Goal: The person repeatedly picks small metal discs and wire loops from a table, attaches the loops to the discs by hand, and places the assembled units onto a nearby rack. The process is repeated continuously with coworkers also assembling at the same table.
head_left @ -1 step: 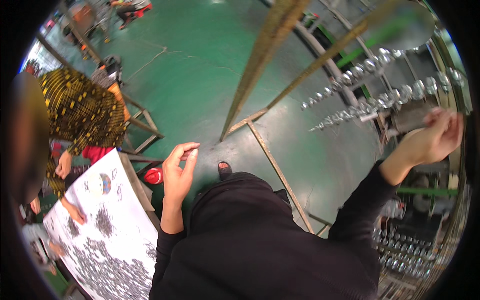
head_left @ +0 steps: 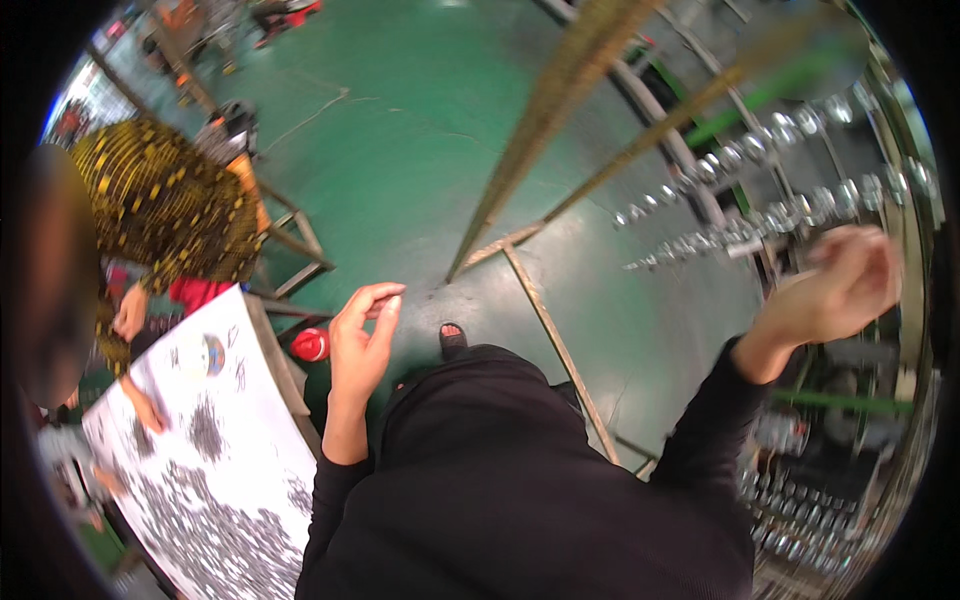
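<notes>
My left hand (head_left: 368, 335) is held up in front of my body, beside the table's edge. Its fingers are loosely bent, with a gap between them and the thumb, and I see nothing in it. Out to the right, my right hand (head_left: 850, 275) is raised near the rows of shiny metal parts (head_left: 790, 212). Its fingers look curled but are blurred, and whether they hold anything is hidden. No contact between this hand and the metal parts can be made out.
On the left a white-topped table (head_left: 270, 430) carries many small dark pieces (head_left: 215, 530) and a round container (head_left: 212, 355). A person in a yellow-and-black patterned top (head_left: 165, 205) reaches over it. A red object (head_left: 311, 344) is beside the table. A metal frame (head_left: 545, 320) stands ahead.
My right hand has moved slightly left and down, toward my body. My left hand keeps almost the same pose. The view has shifted a little.
</notes>
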A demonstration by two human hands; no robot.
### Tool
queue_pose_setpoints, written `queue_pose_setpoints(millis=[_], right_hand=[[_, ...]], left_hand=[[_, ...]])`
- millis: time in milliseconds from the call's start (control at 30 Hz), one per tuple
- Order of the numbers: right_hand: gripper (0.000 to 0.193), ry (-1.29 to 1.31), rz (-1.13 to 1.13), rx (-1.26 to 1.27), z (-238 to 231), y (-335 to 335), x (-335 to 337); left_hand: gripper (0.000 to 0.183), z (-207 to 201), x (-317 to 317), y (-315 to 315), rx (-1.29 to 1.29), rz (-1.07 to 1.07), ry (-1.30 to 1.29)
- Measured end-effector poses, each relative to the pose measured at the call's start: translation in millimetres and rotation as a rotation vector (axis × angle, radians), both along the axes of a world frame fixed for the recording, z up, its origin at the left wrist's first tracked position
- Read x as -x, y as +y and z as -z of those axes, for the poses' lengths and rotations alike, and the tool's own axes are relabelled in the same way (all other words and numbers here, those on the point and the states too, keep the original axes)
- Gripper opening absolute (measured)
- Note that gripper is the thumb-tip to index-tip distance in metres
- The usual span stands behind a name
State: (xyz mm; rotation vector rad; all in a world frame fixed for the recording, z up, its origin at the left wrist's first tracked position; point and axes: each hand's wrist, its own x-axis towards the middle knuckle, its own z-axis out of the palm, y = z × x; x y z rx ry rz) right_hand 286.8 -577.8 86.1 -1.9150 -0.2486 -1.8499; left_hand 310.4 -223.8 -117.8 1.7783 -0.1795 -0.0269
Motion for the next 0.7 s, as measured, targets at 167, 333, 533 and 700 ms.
queue_pose_setpoints(millis=[167, 333, 533, 700], right_hand=[[0.026, 1.044, -0.602, 0.18, 154.9, 139.5, -32.3], [0.037, 1.64, -0.824, 1.201, 203.5, 214.0, -36.4], [0.034, 1.303, -1.197, 1.561, 218.2, 263.4, -74.1], [0.033, 1.048, -1.297, 1.773, 237.0, 321.1, -70.9]], left_hand=[[0.016, -9.8, 11.2, 24.7, -0.003, -0.208, -0.04], [0.015, -21.9, 20.2, 51.6, 0.043, -0.491, -0.204], [0.016, -18.5, 64.0, 62.1, 0.024, -0.942, -0.14], [0.016, -4.3, 111.3, 81.1, -0.01, -1.129, -0.011]])
